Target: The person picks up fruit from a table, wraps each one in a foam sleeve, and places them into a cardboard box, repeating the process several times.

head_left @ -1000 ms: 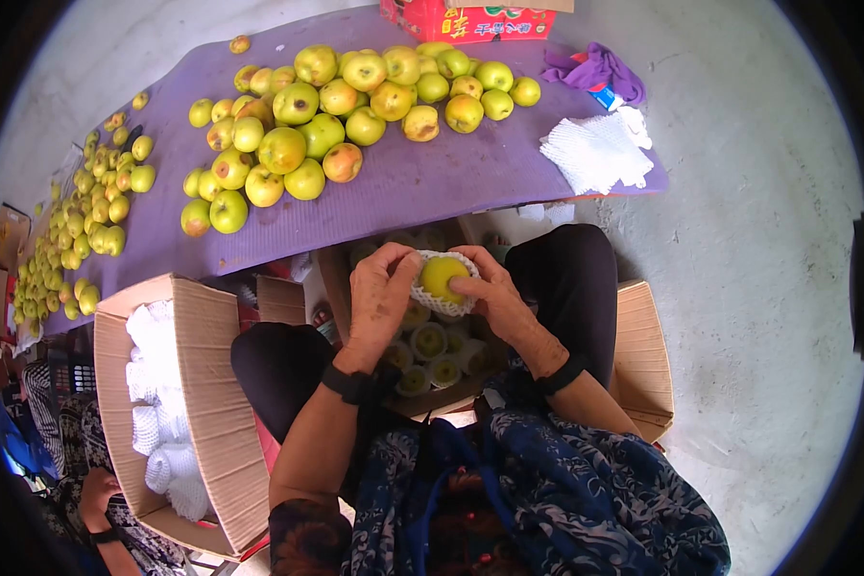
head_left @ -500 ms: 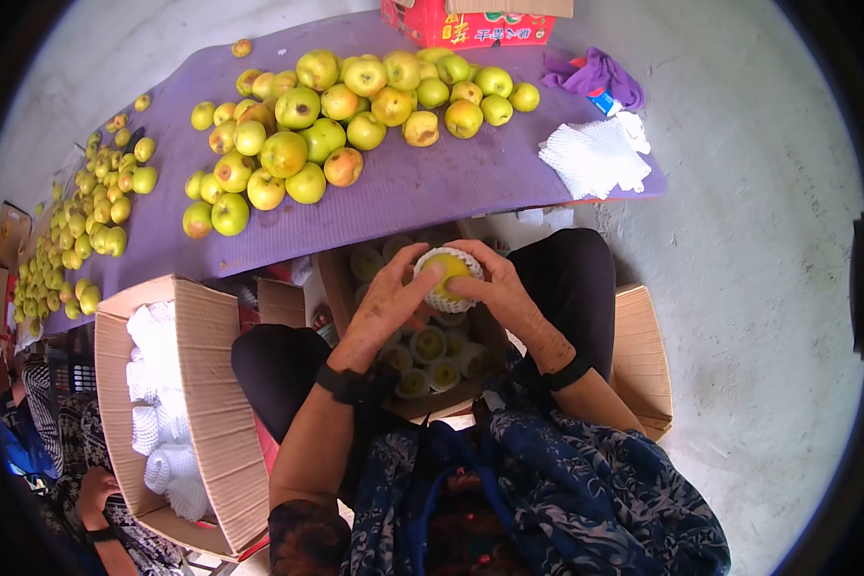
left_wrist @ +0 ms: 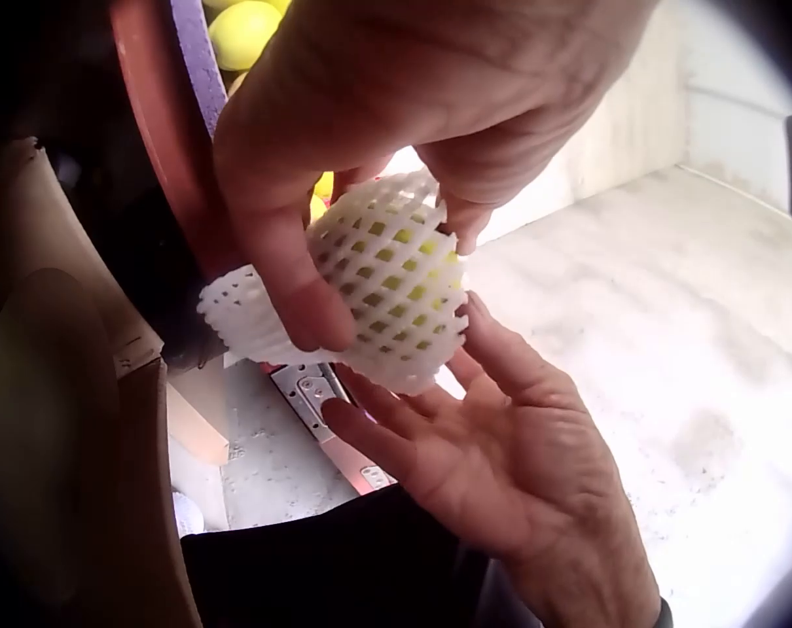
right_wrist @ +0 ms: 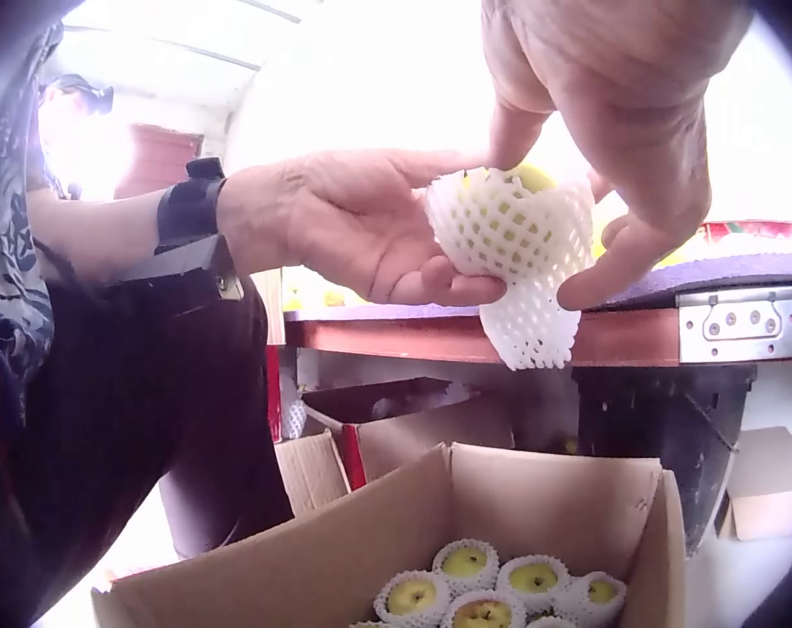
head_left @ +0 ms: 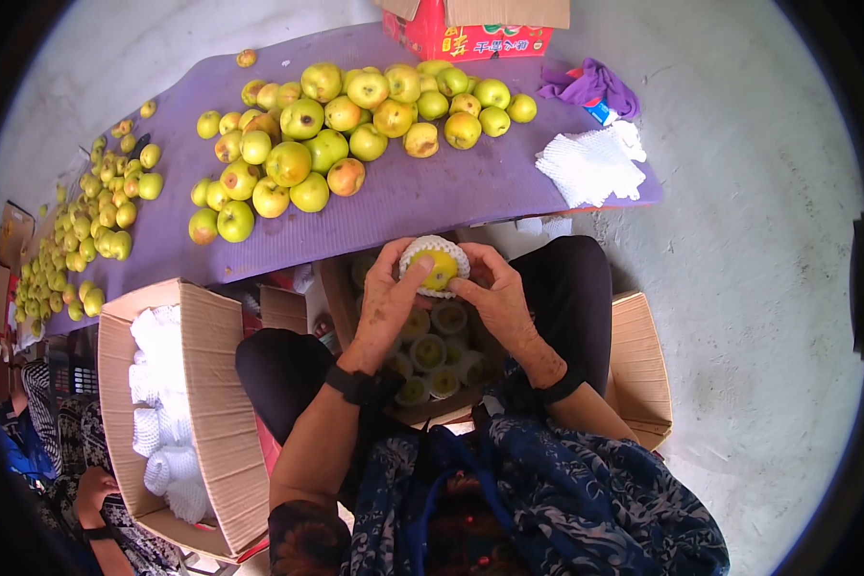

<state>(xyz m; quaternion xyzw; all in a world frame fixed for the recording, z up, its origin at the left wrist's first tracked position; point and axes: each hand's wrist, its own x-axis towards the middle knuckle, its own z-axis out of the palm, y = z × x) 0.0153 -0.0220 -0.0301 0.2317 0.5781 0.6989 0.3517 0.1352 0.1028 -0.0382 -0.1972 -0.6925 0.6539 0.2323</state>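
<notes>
Apple [head_left: 440,270]: head view, between left hand [head_left: 386,302] and right hand [head_left: 501,305], both pinching it.
Net [left_wrist: 394,281]: left wrist view, tail loose; uneven pulling could tear it.
Box [right_wrist: 305,563]: right wrist view, below; slack fingers could drop the apple, bruising it.

On your worktop [head_left: 394,197] you have two heaps of apples [head_left: 328,151], too overlapped to count, one loose apple [head_left: 247,58] beyond the right heap, one red carton [head_left: 420,38] and one purple cloth [head_left: 610,86]. You hold one netted apple [head_left: 439,271]; at least six netted fruits [head_left: 427,351] sit in one box [right_wrist: 560,482] below.
</notes>
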